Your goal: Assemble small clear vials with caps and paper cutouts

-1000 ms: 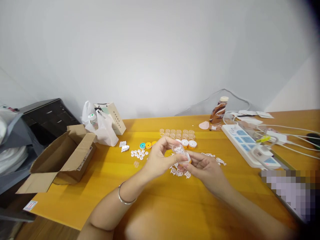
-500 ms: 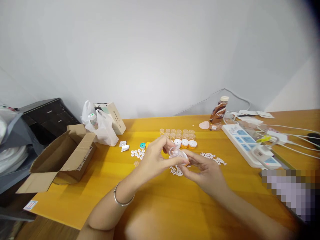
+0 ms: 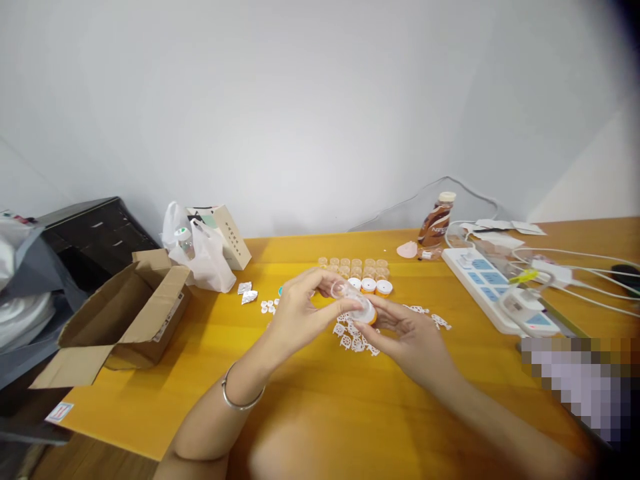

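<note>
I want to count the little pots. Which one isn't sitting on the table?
The small clear pot pinched between the left hand and right hand, above the table. The capped pots stand in a row behind.

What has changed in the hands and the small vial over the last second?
Both hands have shifted slightly up and away over the table. The left hand and right hand keep hold of the small clear vial between their fingers; its orange-and-white cap end now shows at the right fingers. The cardboard box, power strip and bottle stayed put.
</note>
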The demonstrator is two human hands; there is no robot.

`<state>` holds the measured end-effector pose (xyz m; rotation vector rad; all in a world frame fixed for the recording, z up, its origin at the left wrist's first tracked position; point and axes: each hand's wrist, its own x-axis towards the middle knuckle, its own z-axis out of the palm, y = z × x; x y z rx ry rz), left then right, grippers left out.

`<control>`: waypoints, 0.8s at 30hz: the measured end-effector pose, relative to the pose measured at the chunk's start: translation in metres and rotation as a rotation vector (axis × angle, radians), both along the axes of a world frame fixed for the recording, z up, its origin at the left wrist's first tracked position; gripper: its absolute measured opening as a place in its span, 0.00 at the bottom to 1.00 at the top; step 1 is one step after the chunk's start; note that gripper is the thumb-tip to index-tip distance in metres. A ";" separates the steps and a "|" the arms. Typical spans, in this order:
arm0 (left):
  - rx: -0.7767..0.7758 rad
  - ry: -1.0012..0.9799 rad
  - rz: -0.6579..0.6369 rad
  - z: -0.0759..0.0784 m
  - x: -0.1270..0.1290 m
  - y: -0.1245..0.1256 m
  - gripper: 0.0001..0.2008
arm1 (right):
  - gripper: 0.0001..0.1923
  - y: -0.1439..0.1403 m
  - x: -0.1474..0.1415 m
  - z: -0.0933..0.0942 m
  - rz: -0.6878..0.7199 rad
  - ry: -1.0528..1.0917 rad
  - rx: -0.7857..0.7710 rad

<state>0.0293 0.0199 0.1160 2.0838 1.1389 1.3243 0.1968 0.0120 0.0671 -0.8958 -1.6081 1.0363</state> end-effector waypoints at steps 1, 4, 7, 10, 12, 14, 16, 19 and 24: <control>0.004 0.000 -0.002 0.000 0.000 0.000 0.10 | 0.15 0.000 0.000 0.000 0.003 0.006 -0.010; -0.012 0.035 -0.057 0.002 -0.003 0.001 0.10 | 0.15 0.000 0.000 0.001 0.032 0.015 -0.042; -0.023 0.062 -0.099 0.004 -0.003 0.000 0.09 | 0.15 0.000 0.000 0.001 0.056 0.016 -0.055; -0.065 0.062 -0.153 0.005 -0.003 -0.001 0.10 | 0.16 -0.001 0.001 0.000 0.073 0.017 -0.071; -0.101 0.048 -0.185 0.006 -0.003 -0.002 0.10 | 0.16 -0.002 0.001 0.000 0.092 0.022 -0.086; -0.132 0.025 -0.211 0.006 -0.004 -0.002 0.10 | 0.16 -0.002 0.001 0.001 0.116 0.037 -0.110; -0.159 0.000 -0.242 0.007 -0.006 0.000 0.11 | 0.15 -0.003 0.002 0.002 0.144 0.064 -0.153; -0.217 -0.027 -0.382 0.008 -0.011 0.004 0.13 | 0.11 -0.005 0.003 0.006 0.237 0.138 -0.259; -0.397 -0.114 -0.780 0.005 -0.015 0.011 0.19 | 0.11 -0.007 0.003 0.012 0.351 0.270 -0.384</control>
